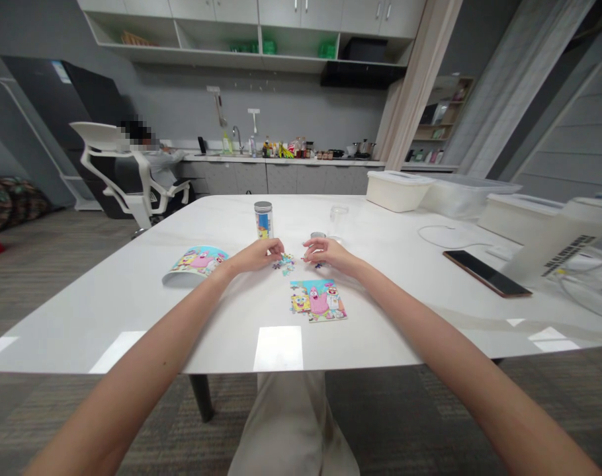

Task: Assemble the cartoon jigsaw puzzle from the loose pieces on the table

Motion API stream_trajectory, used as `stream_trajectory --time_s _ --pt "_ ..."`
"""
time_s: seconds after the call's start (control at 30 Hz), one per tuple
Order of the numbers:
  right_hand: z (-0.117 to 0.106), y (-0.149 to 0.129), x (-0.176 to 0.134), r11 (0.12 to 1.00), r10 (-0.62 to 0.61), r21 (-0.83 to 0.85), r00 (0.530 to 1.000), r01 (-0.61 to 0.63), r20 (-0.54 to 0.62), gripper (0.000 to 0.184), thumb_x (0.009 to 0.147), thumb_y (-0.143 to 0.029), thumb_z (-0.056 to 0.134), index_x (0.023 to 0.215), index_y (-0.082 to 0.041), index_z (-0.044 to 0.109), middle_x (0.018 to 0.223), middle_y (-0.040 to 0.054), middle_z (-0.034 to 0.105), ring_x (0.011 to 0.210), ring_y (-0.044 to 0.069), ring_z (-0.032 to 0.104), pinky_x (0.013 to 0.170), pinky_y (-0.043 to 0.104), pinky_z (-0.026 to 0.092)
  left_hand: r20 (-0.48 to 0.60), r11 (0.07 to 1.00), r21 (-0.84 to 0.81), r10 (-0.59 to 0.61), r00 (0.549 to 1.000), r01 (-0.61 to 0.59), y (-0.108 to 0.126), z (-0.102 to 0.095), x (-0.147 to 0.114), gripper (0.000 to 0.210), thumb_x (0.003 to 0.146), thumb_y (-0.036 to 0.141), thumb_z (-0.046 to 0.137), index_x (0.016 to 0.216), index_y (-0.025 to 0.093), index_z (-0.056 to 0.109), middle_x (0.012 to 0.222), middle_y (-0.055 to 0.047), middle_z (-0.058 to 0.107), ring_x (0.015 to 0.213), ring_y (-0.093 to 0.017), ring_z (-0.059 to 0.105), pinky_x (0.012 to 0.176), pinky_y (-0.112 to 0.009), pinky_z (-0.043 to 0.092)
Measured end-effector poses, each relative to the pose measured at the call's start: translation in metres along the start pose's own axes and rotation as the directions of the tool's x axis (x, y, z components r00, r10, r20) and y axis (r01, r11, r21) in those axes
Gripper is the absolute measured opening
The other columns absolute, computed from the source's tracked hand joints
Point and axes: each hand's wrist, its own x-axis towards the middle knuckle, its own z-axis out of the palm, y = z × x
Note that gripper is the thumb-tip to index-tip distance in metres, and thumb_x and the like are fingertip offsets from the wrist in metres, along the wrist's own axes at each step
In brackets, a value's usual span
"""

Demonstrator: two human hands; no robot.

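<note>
White, glossy counter (390,248), a puzzle (321,302) near its front edge.
On the counter: the puzzle, its left edge jagged; loose pieces (288,268) just beyond; a curled picture sheet (196,260) to the left; a canister (264,223) and clear jar (339,221) farther back; a dark-screened device (487,272), cable (437,228) and tubs (397,195) to the right.

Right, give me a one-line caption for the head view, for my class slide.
Left hand and right hand at loose jigsaw pieces, beyond a partly assembled cartoon puzzle on a white table.
</note>
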Motion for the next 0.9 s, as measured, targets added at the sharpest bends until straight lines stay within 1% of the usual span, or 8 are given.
stream_trajectory --time_s 0.07,0.17,0.33,0.47,0.63,0.7,0.8,0.9 --pt "-0.001 0.000 0.000 1.000 -0.001 -0.004 1.000 0.001 0.007 0.036 0.060 -0.007 0.074 0.094 -0.016 0.064 0.073 0.0016 0.069 0.072 0.015 0.067 0.064 0.025 0.053 0.014 1.000 0.027 0.014 1.000 -0.015 -0.003 0.001 0.000 0.016 0.087 0.023 0.048 0.101 0.018 0.054 0.087 -0.003 0.066 0.080 -0.015 0.060 0.073 -0.026 0.046" --pt "-0.001 0.000 0.000 1.000 0.000 -0.009 1.000 0.000 0.011 0.037 0.058 -0.006 0.075 0.092 -0.016 0.065 0.072 0.0016 0.069 0.071 0.015 0.066 0.065 0.025 0.053 0.032 0.996 0.085 0.037 0.999 -0.039 -0.006 0.003 0.000 0.017 0.087 0.022 0.046 0.100 0.018 0.056 0.086 -0.004 0.063 0.081 -0.017 0.059 0.075 -0.029 0.045" --pt "0.001 -0.002 0.000 1.000 0.001 -0.008 1.000 0.000 0.021 0.030 0.059 -0.009 0.076 0.087 -0.016 0.067 0.076 0.0036 0.071 0.070 0.014 0.065 0.062 0.025 0.053 0.043 0.982 0.167 0.080 0.996 -0.086 -0.006 0.003 -0.002 0.018 0.090 0.022 0.041 0.098 0.017 0.057 0.098 -0.008 0.058 0.091 -0.019 0.057 0.083 -0.030 0.044" --pt "0.000 -0.003 0.000 1.000 0.008 -0.012 1.000 -0.008 0.010 0.025 0.060 -0.009 0.076 0.084 -0.015 0.067 0.078 0.0049 0.072 0.071 0.014 0.066 0.060 0.024 0.053 0.065 0.972 0.208 0.099 0.993 -0.110 -0.007 0.004 -0.003 0.021 0.089 0.019 0.039 0.098 0.017 0.059 0.099 -0.008 0.058 0.092 -0.019 0.057 0.084 -0.031 0.045" --pt "-0.002 -0.001 0.000 1.000 0.011 -0.017 1.000 -0.011 -0.024 0.033 0.060 -0.006 0.074 0.089 -0.017 0.066 0.084 0.0039 0.072 0.070 0.013 0.066 0.060 0.024 0.053 0.087 0.963 0.238 0.107 0.990 -0.125 -0.008 0.003 -0.002 0.031 0.087 0.010 0.035 0.098 0.018 0.062 0.099 -0.007 0.059 0.096 -0.018 0.058 0.087 -0.030 0.044" --pt "-0.001 -0.001 0.000 1.000 0.014 -0.022 1.000 -0.015 -0.018 0.034 0.060 -0.005 0.073 0.091 -0.017 0.066 0.084 0.0035 0.072 0.068 0.012 0.065 0.060 0.024 0.053 0.082 0.962 0.245 0.105 0.991 -0.122 -0.006 0.003 -0.002 0.030 0.089 0.014 0.035 0.100 0.017 0.063 0.100 -0.008 0.060 0.096 -0.019 0.058 0.087 -0.030 0.044" --pt "0.001 -0.002 0.000 0.999 0.019 -0.029 1.000 -0.019 0.001 0.031 0.060 -0.004 0.071 0.088 -0.016 0.066 0.077 0.0035 0.071 0.067 0.013 0.064 0.061 0.025 0.053 0.086 0.960 0.250 0.110 0.990 -0.129 -0.001 0.002 -0.002 0.029 0.093 0.024 0.037 0.100 0.016 0.064 0.099 -0.009 0.061 0.095 -0.019 0.059 0.086 -0.030 0.044" --pt "0.001 -0.002 0.001 0.999 0.020 -0.034 1.000 -0.019 0.009 0.030 0.058 -0.001 0.069 0.084 -0.016 0.067 0.071 0.0027 0.069 0.070 0.015 0.066 0.064 0.025 0.053 0.099 0.957 0.254 0.117 0.988 -0.139 0.003 0.002 -0.002 0.028 0.092 0.025 0.040 0.099 0.016 0.065 0.099 -0.009 0.062 0.094 -0.020 0.059 0.086 -0.031 0.044"
